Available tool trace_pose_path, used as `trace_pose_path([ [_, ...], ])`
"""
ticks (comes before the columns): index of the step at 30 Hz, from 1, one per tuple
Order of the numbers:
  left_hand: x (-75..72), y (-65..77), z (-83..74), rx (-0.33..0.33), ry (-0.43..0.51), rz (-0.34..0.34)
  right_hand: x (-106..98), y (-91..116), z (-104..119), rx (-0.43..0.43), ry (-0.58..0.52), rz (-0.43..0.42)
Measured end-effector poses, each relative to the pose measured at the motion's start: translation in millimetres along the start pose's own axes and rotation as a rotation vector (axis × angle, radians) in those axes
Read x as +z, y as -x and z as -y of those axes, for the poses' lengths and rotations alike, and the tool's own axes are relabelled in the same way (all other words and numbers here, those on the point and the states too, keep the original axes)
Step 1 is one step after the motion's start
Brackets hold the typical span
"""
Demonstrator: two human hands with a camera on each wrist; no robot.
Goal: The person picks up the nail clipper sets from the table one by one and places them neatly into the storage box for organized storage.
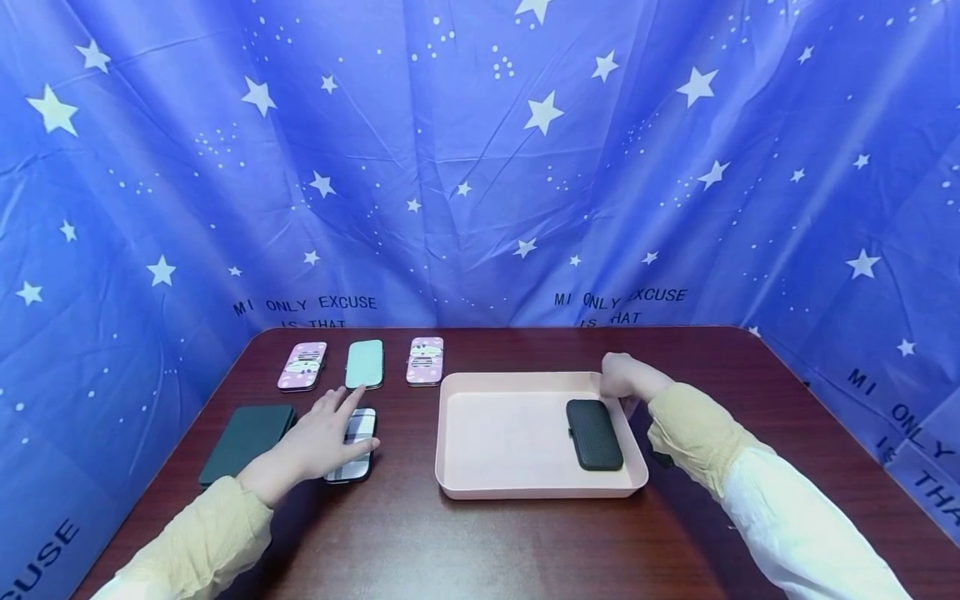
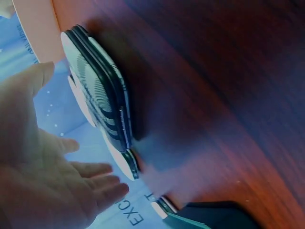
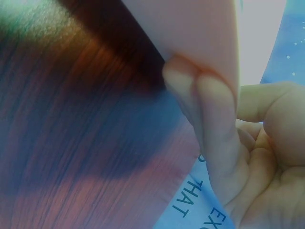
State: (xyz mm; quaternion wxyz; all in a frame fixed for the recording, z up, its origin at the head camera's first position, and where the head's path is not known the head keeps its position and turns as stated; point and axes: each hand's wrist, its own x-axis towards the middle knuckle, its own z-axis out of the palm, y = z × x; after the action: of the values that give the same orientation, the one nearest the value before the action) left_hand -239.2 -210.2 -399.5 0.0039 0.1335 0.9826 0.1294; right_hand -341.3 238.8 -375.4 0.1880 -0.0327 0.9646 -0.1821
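Note:
At the right wall of the pale pink tray (image 1: 502, 483), my right hand (image 1: 626, 379) pinches the rim. In the right wrist view its fingers (image 3: 217, 95) lie on the outer wall and the thumb (image 3: 255, 102) is on the inner side. Inside the tray, at the right, lies a black textured flat case (image 1: 596, 435) with a small clasp. My left hand (image 1: 322, 437) is spread above a plaid flat case (image 1: 362, 427) on the table. In the left wrist view its fingers are extended beside the plaid case (image 2: 93, 86), with a gap between them.
Along the back left lie a pink cat-patterned case (image 1: 303, 367), a mint case (image 1: 365, 364) and a second pink case (image 1: 425, 362). A dark green flat rectangular item (image 1: 247, 442) sits left of my left hand. Behind the brown table (image 1: 480, 554) hangs a blue starry curtain (image 1: 420, 125).

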Motion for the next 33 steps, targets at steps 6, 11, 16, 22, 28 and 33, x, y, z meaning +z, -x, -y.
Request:
trace_pose_path([
  [6, 1.3, 0.3, 3.4, -0.034, 0.030, 0.089, 2, -1, 0, 0.005, -0.010, 0.001],
  [11, 0.9, -3.0, 5.4, -0.056, 0.011, 0.090, 2, 0, 0, 0.009, -0.028, -0.001],
  [16, -3.2, -11.0, 6.5, -0.113, 0.051, 0.085, 1, 0, 0, 0.013, -0.042, 0.001],
  [22, -6.9, -18.1, 5.2, -0.207, 0.114, 0.104, 2, 0, -1, 0.001, -0.035, -0.008],
  [28, -5.9, -21.5, 6.1, -0.262, 0.130, 0.106, 2, -1, 0, 0.009, -0.034, 0.005],
  [33, -9.1, -22.9, 5.0, -0.309, 0.162, 0.119, 2, -1, -1, 0.009, -0.038, 0.003],
])
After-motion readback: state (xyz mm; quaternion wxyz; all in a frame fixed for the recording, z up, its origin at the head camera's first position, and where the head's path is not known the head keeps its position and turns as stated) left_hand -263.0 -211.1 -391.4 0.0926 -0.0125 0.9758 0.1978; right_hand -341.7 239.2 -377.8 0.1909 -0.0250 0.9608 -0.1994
